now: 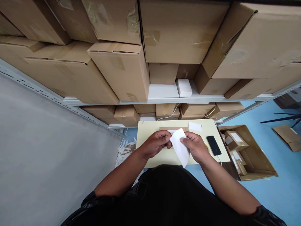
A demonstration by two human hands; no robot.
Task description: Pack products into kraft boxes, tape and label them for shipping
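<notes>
A white paper slip (180, 150) is held tilted above the small cream table (152, 157). My right hand (195, 146) grips its right side, thumb lying on top. At the slip's upper left corner, the fingers of my left hand (158, 143) are closed in a pinch. Behind the hands lies a flat brown cardboard piece or box (185, 128), mostly hidden by them. Another white slip (195, 126) lies at the back of the table. To the right of my right hand are a black phone (213, 145) and a partly hidden yellow tape roll (207, 148).
Shelves (162, 91) packed with cardboard boxes (119, 72) rise in front, with a white stack (184, 87) on one. An open carton (261, 163) holding small boxes stands right of the table. White paper strips (125, 152) lie at the left by the grey wall (47, 150).
</notes>
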